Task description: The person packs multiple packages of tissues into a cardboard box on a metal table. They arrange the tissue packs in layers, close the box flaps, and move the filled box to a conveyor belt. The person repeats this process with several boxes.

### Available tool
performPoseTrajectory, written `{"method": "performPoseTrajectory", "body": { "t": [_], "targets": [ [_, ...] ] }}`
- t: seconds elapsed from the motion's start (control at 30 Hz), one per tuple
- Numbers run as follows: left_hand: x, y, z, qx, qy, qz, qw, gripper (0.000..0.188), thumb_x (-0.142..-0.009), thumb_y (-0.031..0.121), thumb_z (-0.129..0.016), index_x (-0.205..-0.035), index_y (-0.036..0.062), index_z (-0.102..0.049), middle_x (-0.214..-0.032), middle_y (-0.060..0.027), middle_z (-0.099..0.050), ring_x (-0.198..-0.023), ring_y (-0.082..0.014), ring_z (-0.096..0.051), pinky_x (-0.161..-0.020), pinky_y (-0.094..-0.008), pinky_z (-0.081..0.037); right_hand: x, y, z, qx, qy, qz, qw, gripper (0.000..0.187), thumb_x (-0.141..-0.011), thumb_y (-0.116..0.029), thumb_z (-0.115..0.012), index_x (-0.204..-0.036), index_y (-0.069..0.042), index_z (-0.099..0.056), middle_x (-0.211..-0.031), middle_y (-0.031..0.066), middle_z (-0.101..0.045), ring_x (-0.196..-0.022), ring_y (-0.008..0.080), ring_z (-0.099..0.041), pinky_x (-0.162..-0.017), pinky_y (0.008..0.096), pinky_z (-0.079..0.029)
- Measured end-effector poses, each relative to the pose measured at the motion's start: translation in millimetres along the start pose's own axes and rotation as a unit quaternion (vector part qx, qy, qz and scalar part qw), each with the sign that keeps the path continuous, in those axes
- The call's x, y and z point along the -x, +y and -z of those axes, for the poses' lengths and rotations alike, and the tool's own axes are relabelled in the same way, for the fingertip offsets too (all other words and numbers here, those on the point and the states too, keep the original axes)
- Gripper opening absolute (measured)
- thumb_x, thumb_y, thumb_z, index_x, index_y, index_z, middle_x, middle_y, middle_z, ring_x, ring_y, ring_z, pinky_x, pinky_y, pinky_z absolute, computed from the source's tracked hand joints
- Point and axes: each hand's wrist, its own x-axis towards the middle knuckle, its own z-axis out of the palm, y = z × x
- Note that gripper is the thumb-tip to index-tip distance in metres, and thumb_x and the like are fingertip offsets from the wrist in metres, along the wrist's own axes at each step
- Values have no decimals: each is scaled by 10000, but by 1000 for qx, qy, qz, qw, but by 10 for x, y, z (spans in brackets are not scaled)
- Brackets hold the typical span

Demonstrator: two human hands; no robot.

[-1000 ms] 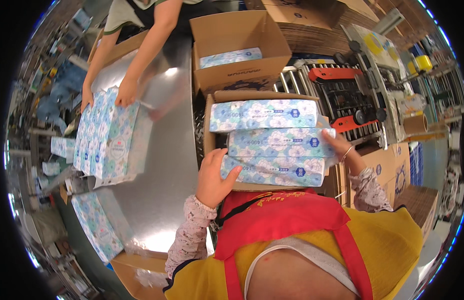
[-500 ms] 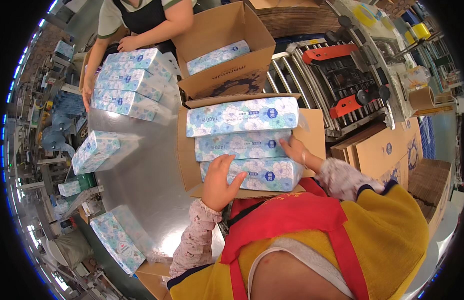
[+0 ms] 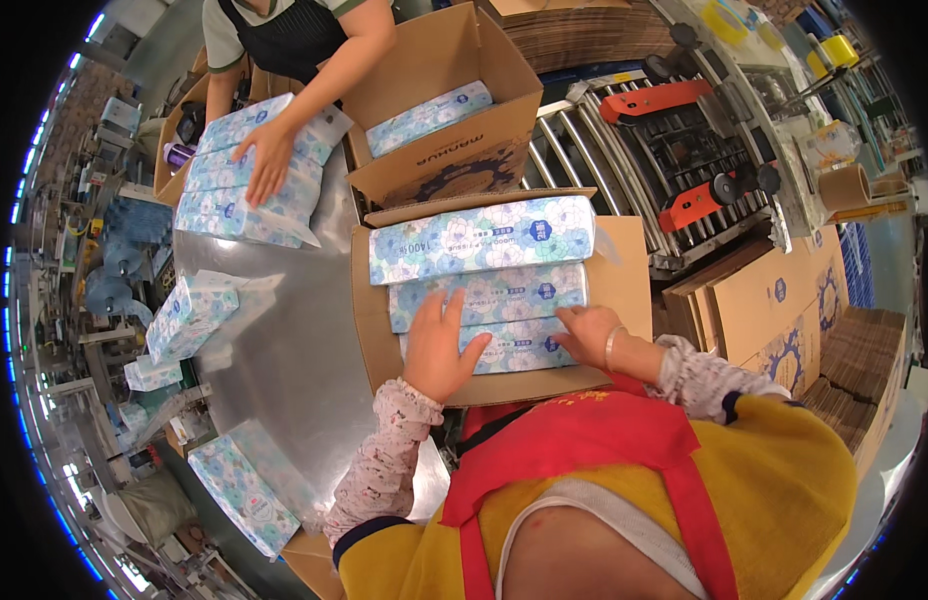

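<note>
An open cardboard box (image 3: pixel 624 270) in front of me holds three floral blue-and-white tissue packs side by side. The far pack (image 3: pixel 464 243) sits higher than the middle pack (image 3: pixel 529 288) and the near pack (image 3: pixel 519 355). My left hand (image 3: pixel 439 350) lies across the left part of the middle and near packs, fingers spread. At their right end, my right hand (image 3: pixel 589 336) rests with bent fingers against the near pack and the box's inner side. Neither hand is wrapped round a pack.
Across the metal table (image 3: pixel 304 370), a co-worker's hand (image 3: pixel 269 160) presses on stacked packs (image 3: pixel 209 190). Another open box (image 3: pixel 454 165) with a pack inside stands beyond mine. A roller conveyor (image 3: pixel 559 150) lies right of it; flattened cartons (image 3: pixel 759 320) stand nearer.
The near pack has sunk lower into the box beneath my hands. My left hand has shifted slightly farther forward, my right slightly nearer me. The co-worker's hand has moved onto the stacked packs.
</note>
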Motion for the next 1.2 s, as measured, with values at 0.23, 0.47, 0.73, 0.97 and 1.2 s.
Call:
{"method": "performPoseTrajectory", "body": {
  "t": [0.23, 0.47, 0.73, 0.97, 1.2],
  "targets": [
    [-655, -672, -655, -241, -3, 39, 970, 878, -809, 590, -493, -1410, 22, -197, -1461, -258, -84, -1364, -392, -45, -1080, -519, -78, -911, 479, -35, 157, 279, 172, 932, 745, -831, -444, -531, -1369, -4, -264, -1426, 261, -198, -1338, 411, -149, -1084, 491, -139],
    [-573, -1116, -1125, -176, -18, 49, 983, 819, -824, 565, -480, -1406, 44, -232, -1466, -243, -82, -1369, -372, -27, -1088, -504, -35, -1058, 892, -224, 139, 291, 146, 935, 678, -803, -352, -584, -1334, -19, -326, -1424, 236, -226, -1340, 377, -168, -1085, 486, -133],
    [270, -967, 208, 96, 237, 181, 950, 808, -769, 300, -686, -1365, -37, -258, -1363, -285, -309, -1288, -381, -287, -1058, -457, -219, -174, 2084, -271, -350, 241, -170, 889, 488, -877, -434, -516, -875, 50, -579, -682, 113, -587, -607, 176, -575, -534, 317, -456],
    [519, -441, -3, 67, -388, -46, 918, 952, -702, 452, -716, -1379, -22, -244, -1463, -244, -102, -1360, -393, -61, -1102, -465, -75, -754, 183, -468, -63, 84, 78, 991, 698, -878, -389, -494, -1361, 38, -228, -898, 284, -608, -823, 437, -592, -745, 450, -471],
    [-407, -1226, -568, -83, -122, -32, 989, 1068, -518, 548, -762, -1384, 121, -305, -1473, -146, -172, -1366, -337, -114, -1067, -577, -73, -1126, 52, 503, -195, 109, 151, 963, 226, -848, -249, -566, -839, -28, -614, -770, 177, -600, -664, 335, -584, -602, 388, -459]
  ]
}}
